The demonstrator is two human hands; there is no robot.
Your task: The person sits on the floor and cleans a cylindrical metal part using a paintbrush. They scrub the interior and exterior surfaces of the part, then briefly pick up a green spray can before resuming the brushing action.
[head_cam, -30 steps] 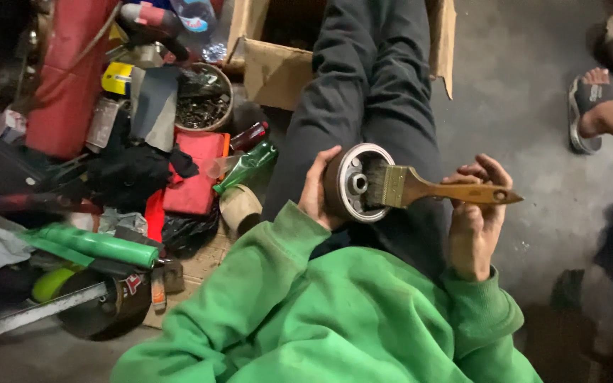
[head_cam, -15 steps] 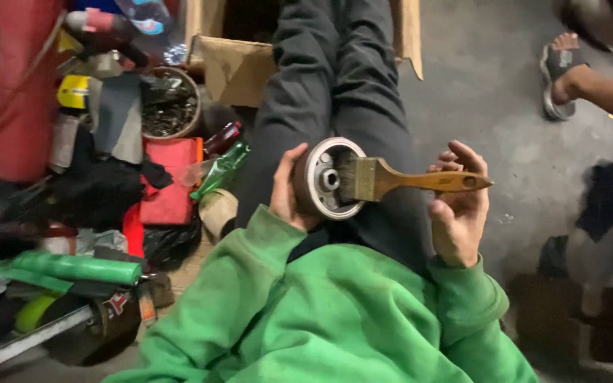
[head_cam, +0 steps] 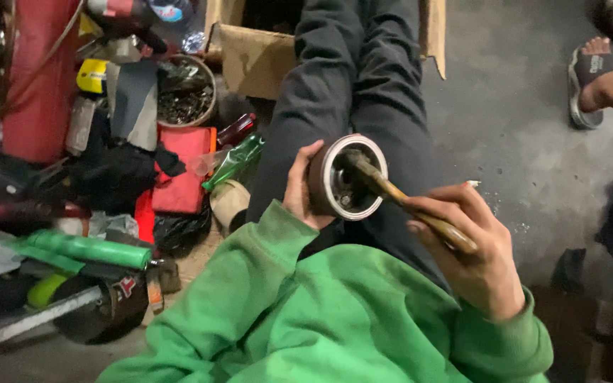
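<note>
While my left hand grips the round metal part over my lap, my right hand is closed around a wooden-handled brush, its bristles pushed into the part's open face.

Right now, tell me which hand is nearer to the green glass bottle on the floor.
Left. The left hand cups the round metal part just right of the green bottle. The right hand grips the brush handle, farther right, past the part.
</note>
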